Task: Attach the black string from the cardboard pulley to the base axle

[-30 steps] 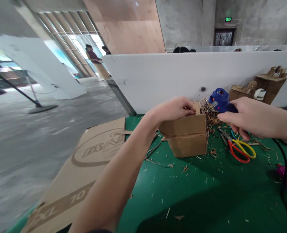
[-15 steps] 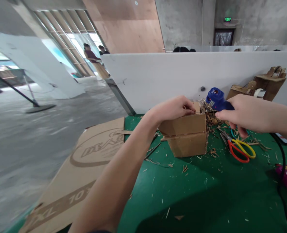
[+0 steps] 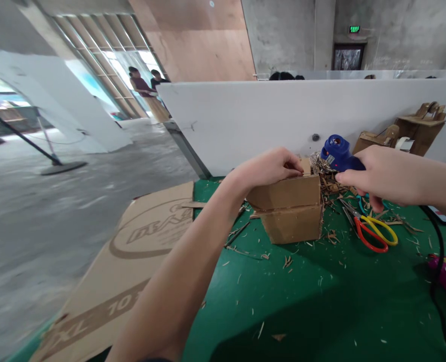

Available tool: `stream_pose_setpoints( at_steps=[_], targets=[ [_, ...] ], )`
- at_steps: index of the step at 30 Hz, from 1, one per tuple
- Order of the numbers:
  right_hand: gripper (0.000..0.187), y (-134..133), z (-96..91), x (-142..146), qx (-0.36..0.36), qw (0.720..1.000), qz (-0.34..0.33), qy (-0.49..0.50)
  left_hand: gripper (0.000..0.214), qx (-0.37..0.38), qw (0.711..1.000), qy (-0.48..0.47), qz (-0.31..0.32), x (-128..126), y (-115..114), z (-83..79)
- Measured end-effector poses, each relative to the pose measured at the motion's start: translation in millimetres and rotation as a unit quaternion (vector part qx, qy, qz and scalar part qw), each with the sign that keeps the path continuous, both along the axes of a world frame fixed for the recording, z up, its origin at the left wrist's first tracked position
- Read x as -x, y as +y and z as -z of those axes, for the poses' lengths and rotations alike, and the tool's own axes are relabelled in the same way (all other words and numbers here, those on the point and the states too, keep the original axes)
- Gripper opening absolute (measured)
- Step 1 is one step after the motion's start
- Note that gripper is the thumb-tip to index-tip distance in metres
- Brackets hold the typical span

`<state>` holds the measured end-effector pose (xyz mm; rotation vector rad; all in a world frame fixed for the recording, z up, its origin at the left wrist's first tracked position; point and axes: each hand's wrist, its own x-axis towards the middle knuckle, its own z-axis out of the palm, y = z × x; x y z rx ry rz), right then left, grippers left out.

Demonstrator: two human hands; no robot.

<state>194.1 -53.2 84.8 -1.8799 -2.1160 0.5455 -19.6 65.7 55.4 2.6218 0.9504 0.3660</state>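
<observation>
Frame centre: small brown corrugated-cardboard box (image 3: 291, 211) on the green table mat (image 3: 305, 301). Left hand (image 3: 270, 168) rests on its top edge, fingers curled together, pressing. Right hand (image 3: 383, 176), centre right, clamped around a blue glue gun (image 3: 338, 152) just beside the box (nozzle hidden). Red-and-yellow scissors (image 3: 371, 230) lie lower right.

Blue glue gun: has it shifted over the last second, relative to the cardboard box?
Yes, slightly. The blue glue gun, held in the right hand, has edged left toward the cardboard box, which stays put beside the scissors.
</observation>
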Motion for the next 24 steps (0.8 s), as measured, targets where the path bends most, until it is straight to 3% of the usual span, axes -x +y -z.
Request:
stream_pose_setpoints(
  at_steps=[24],
  targets=[
    [0.034, -5.4, -0.1, 3.3, -0.009, 1.000, 0.002, -0.004, 0.027, 0.003, 0.999, 0.022, 0.029, -0.5, -1.5, -3.5]
  ],
)
